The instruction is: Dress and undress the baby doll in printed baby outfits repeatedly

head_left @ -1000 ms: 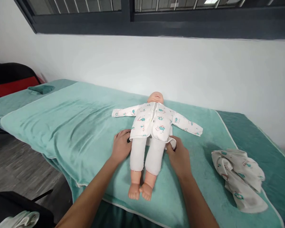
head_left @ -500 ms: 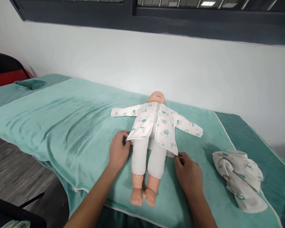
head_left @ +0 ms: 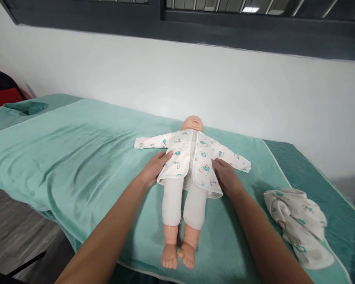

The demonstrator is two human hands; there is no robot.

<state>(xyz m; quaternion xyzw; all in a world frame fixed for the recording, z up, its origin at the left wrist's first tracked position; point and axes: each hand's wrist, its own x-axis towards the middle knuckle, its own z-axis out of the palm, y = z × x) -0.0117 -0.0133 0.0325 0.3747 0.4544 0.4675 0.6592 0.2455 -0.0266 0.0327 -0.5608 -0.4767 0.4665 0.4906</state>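
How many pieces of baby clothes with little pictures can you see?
2. One, a shirt, is on the doll, open in front. The other, a crumpled garment, lies on the towel at the right, maybe hiding more.

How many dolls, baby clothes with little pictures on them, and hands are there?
Dolls: 1, the baby doll
Picture-printed baby clothes: 2, the jacket on the doll and the crumpled garment lying to the right
Hands: 2, the left hand and the right hand, both on the jacket
Total: 5
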